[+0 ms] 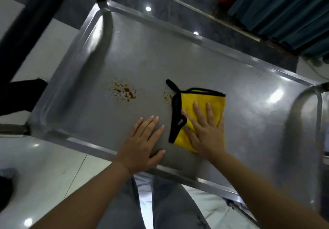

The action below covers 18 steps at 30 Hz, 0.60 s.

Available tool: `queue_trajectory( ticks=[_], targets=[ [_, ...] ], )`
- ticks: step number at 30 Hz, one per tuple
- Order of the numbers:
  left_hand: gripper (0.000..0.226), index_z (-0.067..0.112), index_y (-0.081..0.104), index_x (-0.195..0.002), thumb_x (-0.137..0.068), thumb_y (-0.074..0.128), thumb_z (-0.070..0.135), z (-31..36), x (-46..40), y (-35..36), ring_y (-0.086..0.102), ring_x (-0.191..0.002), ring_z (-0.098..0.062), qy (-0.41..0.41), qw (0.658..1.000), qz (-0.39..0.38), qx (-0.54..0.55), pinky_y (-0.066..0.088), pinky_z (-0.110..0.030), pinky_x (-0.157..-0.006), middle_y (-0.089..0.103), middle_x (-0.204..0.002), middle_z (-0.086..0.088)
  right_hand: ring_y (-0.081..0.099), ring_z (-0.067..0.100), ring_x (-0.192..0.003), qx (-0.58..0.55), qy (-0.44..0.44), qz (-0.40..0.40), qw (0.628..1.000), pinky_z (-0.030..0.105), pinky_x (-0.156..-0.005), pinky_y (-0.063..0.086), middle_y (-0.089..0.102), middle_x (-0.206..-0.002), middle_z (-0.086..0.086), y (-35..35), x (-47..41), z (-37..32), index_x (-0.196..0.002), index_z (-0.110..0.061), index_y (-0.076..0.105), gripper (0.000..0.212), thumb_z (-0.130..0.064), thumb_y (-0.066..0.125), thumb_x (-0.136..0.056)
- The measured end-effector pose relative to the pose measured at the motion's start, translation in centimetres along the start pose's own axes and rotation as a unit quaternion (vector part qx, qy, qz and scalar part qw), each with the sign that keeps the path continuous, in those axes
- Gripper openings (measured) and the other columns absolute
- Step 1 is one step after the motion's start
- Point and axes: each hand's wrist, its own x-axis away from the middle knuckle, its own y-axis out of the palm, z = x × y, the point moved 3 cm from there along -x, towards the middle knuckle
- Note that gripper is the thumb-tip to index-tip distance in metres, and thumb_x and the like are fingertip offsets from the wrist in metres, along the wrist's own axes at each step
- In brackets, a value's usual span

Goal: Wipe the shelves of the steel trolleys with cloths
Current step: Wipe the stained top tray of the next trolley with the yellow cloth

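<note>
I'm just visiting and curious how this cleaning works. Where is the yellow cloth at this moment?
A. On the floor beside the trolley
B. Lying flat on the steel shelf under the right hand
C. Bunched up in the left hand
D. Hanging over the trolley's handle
B. The right hand presses flat on the yellow cloth spread on the steel shelf, while the left hand rests on bare steel.

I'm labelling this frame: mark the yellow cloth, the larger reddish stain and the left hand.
yellow cloth (204, 96), head view, on the bare yellow top part above the fingers.
larger reddish stain (124, 92), head view, on its dense middle.
left hand (142, 143), head view, on the back of the hand.
</note>
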Motion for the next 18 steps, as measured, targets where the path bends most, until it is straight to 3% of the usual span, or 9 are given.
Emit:
queue_trajectory(
  ticks=[4, 7, 12, 18],
  targets=[
    [0.053, 0.002, 0.055, -0.131, -0.089, 0.052, 0.035, -1.6, 0.7, -2.0, 0.041, -0.134, -0.033, -0.055, 0.990, 0.070, 0.112, 0.035, -0.046, -0.110, 0.048, -0.141, -0.019, 0.010, 0.036, -0.147, -0.003, 0.081, -0.006, 0.997, 0.070, -0.106, 0.015, 0.023, -0.158, -0.002, 0.4, 0.2, -2.7, -0.144, -0.047, 0.026, 0.056, -0.064, 0.022, -0.090],
    [0.053, 0.003, 0.054, -0.131, -0.089, 0.051, 0.036, -5.5, 1.8, -3.9, 0.041, -0.133, -0.032, -0.081, 0.986, 0.105, 0.101, 0.032, -0.044, -0.111, 0.048, -0.141, -0.018, 0.009, 0.033, -0.147, 0.002, 0.100, -0.002, 0.995, 0.071, -0.105, 0.016, 0.021, -0.159, -0.004, -0.4, -3.1, -2.3, -0.144, -0.048, 0.027, 0.063, -0.069, 0.023, -0.085],
    [0.067, 0.004, 0.048, -0.136, -0.088, 0.041, 0.050, -14.0, 2.9, -6.1, 0.033, -0.139, -0.035, -0.138, 0.989, 0.055, 0.023, 0.017, -0.051, -0.117, 0.042, -0.146, -0.019, -0.005, 0.028, -0.148, -0.015, 0.225, 0.018, 0.974, 0.068, -0.108, 0.002, 0.004, -0.162, -0.007, 0.1, -5.1, -2.4, -0.147, -0.051, 0.006, 0.068, -0.074, 0.022, -0.085],
    [0.084, 0.006, 0.035, -0.144, -0.084, 0.031, 0.064, -18.2, 4.2, -5.8, 0.018, -0.144, -0.032, -0.187, 0.981, -0.007, -0.054, 0.007, -0.053, -0.118, 0.032, -0.152, -0.017, -0.009, 0.027, -0.148, -0.071, 0.351, 0.019, 0.934, 0.067, -0.111, 0.002, -0.004, -0.162, -0.007, 1.0, -3.7, -6.7, -0.147, -0.051, -0.001, 0.063, -0.070, 0.019, -0.090]
  ],
)
